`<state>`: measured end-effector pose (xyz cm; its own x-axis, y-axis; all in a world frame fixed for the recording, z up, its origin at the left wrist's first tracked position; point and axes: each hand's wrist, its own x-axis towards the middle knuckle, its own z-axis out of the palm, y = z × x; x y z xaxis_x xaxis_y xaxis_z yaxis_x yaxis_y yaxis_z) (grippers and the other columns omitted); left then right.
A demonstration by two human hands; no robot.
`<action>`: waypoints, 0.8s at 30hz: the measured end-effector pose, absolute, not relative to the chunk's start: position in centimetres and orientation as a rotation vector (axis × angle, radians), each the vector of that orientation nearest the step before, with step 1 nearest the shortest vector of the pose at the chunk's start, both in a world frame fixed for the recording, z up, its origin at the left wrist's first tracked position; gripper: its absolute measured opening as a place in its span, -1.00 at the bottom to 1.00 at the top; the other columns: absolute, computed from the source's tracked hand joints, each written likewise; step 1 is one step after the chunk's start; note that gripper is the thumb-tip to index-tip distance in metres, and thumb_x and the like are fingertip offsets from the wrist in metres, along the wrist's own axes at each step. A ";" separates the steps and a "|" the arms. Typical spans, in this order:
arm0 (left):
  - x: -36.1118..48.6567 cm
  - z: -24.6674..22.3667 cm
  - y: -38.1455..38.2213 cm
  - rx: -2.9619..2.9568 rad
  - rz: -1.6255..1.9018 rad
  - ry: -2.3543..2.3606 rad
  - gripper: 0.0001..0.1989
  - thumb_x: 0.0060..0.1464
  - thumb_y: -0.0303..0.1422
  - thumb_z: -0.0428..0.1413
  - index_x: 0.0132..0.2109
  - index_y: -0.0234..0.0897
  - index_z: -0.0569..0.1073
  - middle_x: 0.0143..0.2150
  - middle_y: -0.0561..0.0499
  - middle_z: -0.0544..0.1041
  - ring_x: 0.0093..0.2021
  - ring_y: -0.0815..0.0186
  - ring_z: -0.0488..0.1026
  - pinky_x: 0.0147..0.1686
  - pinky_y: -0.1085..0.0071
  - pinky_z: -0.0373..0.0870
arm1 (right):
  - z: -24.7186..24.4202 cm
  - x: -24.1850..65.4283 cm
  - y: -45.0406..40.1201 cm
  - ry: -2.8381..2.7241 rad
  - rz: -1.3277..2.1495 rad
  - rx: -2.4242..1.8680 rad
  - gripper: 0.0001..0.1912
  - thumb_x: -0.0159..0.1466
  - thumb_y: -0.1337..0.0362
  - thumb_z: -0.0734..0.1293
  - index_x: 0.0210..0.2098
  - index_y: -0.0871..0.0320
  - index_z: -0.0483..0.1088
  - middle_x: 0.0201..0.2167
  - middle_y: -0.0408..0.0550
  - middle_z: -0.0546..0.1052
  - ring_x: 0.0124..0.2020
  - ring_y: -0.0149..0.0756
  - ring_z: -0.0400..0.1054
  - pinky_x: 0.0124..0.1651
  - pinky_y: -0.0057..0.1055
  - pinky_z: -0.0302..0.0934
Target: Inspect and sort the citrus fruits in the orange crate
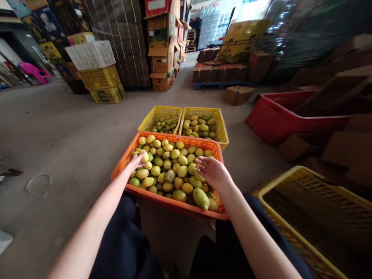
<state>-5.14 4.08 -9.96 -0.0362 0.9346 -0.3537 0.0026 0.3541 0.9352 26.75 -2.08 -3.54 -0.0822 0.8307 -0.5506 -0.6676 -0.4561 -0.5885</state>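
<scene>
An orange crate (219,155) full of yellow and green lemons (182,160) stands in front of my knees. At its left side my left hand (136,162) has its fingers closed around a yellow lemon (145,157), just over the heap. My right hand (214,171) is over the right part of the crate, fingers stretched out and palm turned inward, close to the lemons there. A large green-yellow fruit (200,198) lies near the crate's front right corner. Among the fruit is one greyish, spoiled-looking lemon (170,176).
Behind the orange crate are a yellow crate (145,119) with smaller greenish fruit and another yellow crate (223,130) with yellow fruit. A yellow basket (279,209) stands by my right leg. Farther right is a red crate (267,122) among cardboard. Stacked crates (100,77) stand back left.
</scene>
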 end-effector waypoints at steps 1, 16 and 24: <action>-4.8 -8.6 4.0 0.879 0.994 1.383 -0.78 0.32 -0.19 0.02 -0.15 -0.26 0.34 -0.22 -0.02 0.52 -0.27 0.36 0.52 -0.18 0.45 0.49 | -3.5 26.9 -2.0 -0.217 1.737 -1.073 -0.79 0.22 0.48 0.18 -0.36 0.14 0.41 -0.55 -0.04 0.55 -0.56 -0.31 0.39 -0.49 -0.46 0.31; -2.3 -1.0 -2.1 -0.009 1.427 0.831 -0.76 0.31 -0.29 -0.07 -0.06 -0.23 0.46 -0.33 0.02 0.54 -0.32 0.41 0.56 -0.33 0.55 0.56 | -6.2 24.4 -0.5 -0.201 1.736 -1.221 -0.80 0.20 0.50 0.21 -0.41 0.10 0.39 -0.53 -0.06 0.54 -0.55 -0.33 0.40 -0.47 -0.46 0.32; -2.5 -1.6 -3.1 -0.143 1.278 0.822 -0.86 0.22 -0.29 0.06 -0.18 -0.24 0.45 -0.32 0.02 0.55 -0.32 0.37 0.57 -0.35 0.47 0.57 | -9.6 22.2 0.2 -0.396 1.718 -1.364 -0.83 0.19 0.46 0.25 -0.43 0.09 0.41 -0.52 -0.07 0.57 -0.54 -0.32 0.43 -0.45 -0.44 0.36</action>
